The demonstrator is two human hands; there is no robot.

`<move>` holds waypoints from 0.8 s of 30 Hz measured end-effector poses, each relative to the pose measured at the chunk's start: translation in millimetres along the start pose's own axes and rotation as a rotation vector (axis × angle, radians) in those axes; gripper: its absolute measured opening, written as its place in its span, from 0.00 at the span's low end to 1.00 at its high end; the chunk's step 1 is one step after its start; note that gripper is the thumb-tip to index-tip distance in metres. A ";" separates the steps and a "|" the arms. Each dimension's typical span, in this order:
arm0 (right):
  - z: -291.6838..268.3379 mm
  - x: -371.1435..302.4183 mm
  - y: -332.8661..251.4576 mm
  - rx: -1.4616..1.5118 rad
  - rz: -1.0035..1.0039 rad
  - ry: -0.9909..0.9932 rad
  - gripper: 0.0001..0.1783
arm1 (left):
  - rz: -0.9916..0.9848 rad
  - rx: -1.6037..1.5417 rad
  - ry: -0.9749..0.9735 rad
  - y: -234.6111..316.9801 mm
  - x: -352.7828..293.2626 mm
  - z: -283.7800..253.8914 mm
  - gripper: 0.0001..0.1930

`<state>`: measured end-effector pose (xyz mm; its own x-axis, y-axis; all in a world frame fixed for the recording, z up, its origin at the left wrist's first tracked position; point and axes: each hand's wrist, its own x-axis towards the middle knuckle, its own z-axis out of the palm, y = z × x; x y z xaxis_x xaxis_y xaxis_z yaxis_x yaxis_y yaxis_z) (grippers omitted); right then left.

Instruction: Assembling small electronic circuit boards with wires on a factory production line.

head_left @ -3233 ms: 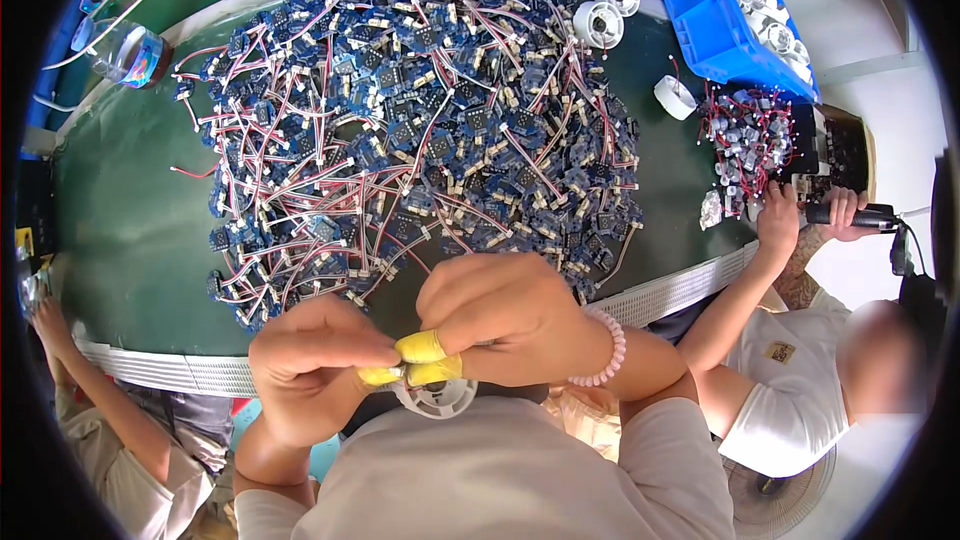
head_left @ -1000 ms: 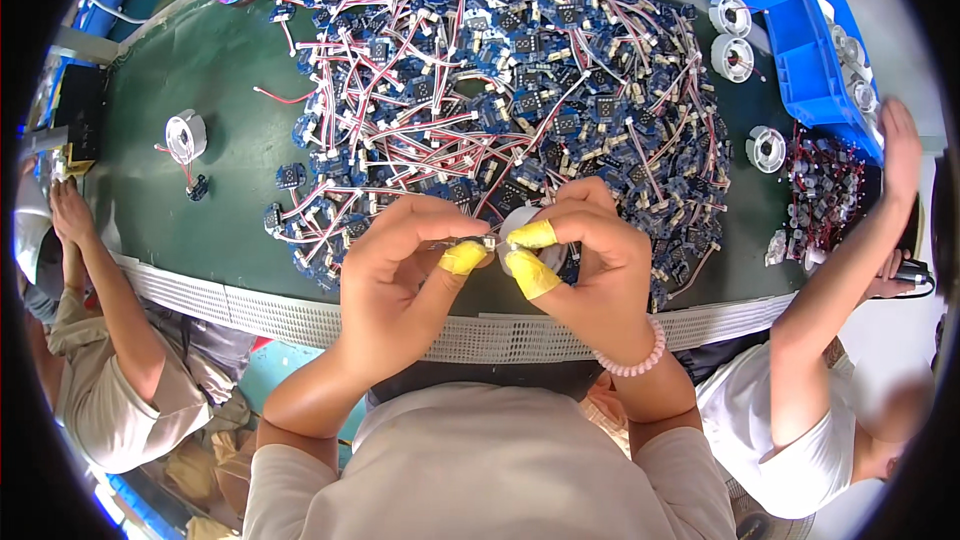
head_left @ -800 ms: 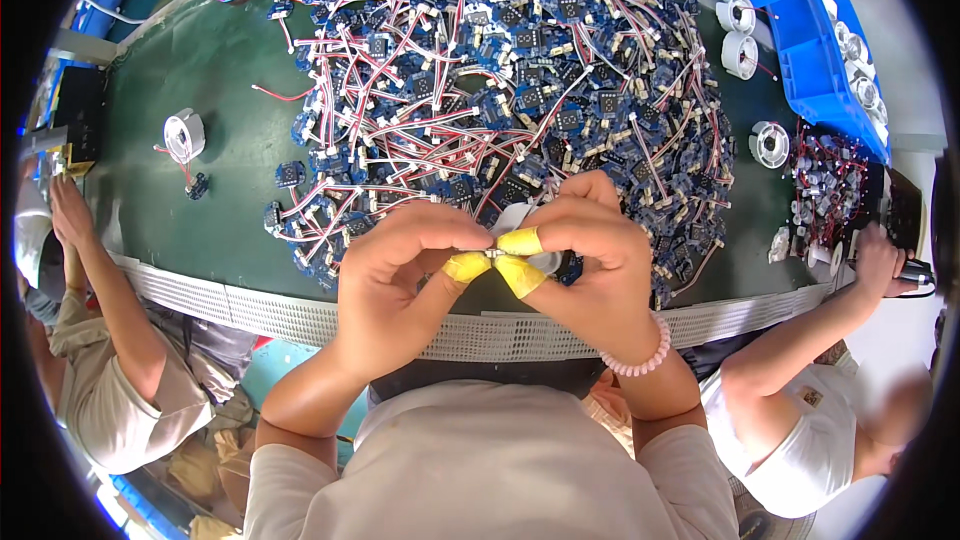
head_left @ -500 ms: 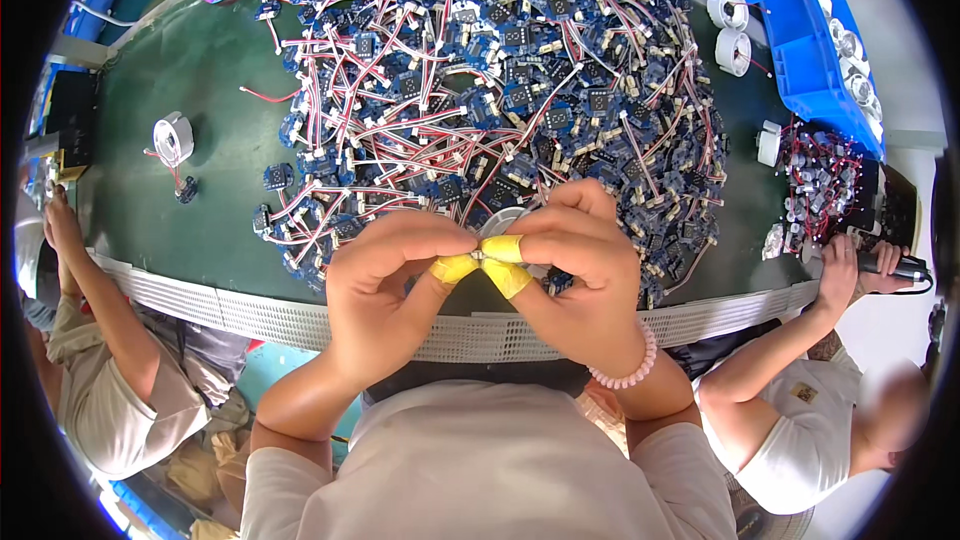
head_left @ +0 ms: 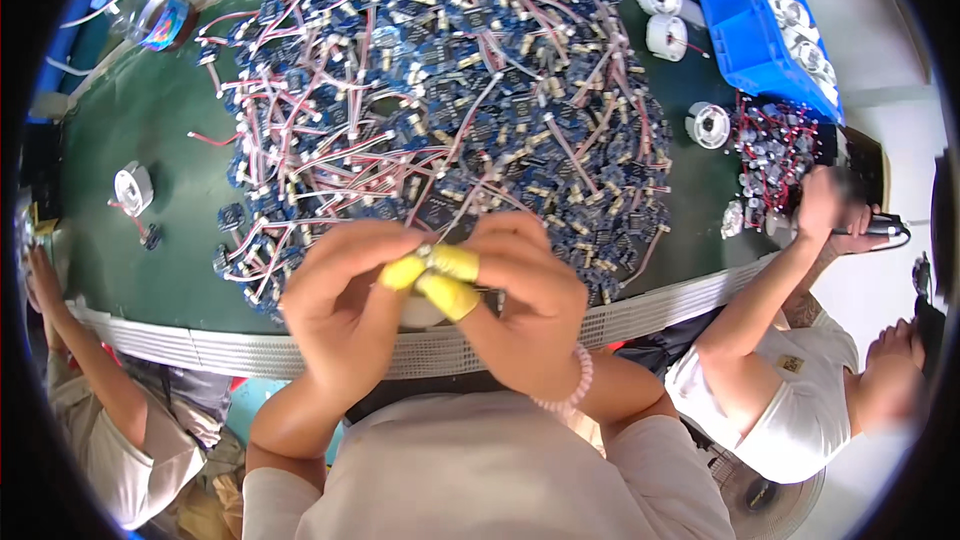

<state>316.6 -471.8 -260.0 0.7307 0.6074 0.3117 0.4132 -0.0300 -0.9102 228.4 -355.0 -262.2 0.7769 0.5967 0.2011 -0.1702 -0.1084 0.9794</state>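
Note:
My left hand [head_left: 345, 295] and my right hand [head_left: 525, 295] meet fingertip to fingertip over the near edge of the green table. Both are pinched closed around one tiny pale piece [head_left: 425, 256], too small and blurred to name. Yellow coverings wrap my left thumb and my right thumb and forefinger. Just beyond my fingers lies a wide heap of small blue circuit boards [head_left: 520, 110] with red-and-white wire leads [head_left: 370, 155] and white plugs. Partly hidden beneath my hands is a pale round part [head_left: 420, 312].
A white ring-shaped part [head_left: 133, 188] wired to a small board lies left. At right are more white round parts [head_left: 665, 38], a blue bin [head_left: 750, 40] and a pile of red-wired pieces [head_left: 775, 145]. Co-workers sit on both sides; the right one's hands [head_left: 825, 205] hold a dark tool.
The view has shifted, so the table's things appear further left. My hands stay pinched together, now tilted a little. The right co-worker's hand has shifted slightly.

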 end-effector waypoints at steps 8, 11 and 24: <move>-1.4 8.7 17.9 -0.058 -0.108 -0.084 0.09 | -0.166 -0.269 0.089 -11.5 -8.7 1.8 0.10; -5.4 11.0 11.9 -0.162 -0.103 -0.162 0.09 | -0.164 -0.268 0.073 -14.9 -8.6 -5.1 0.10; -8.9 16.0 1.5 -0.504 -0.269 -0.189 0.09 | -0.110 0.000 -0.022 -7.6 -6.3 -7.3 0.10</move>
<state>333.7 -469.2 -253.9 0.4749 0.7749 0.4172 0.8105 -0.2003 -0.5505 220.4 -352.1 -271.0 0.8042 0.5872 0.0924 -0.0829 -0.0431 0.9956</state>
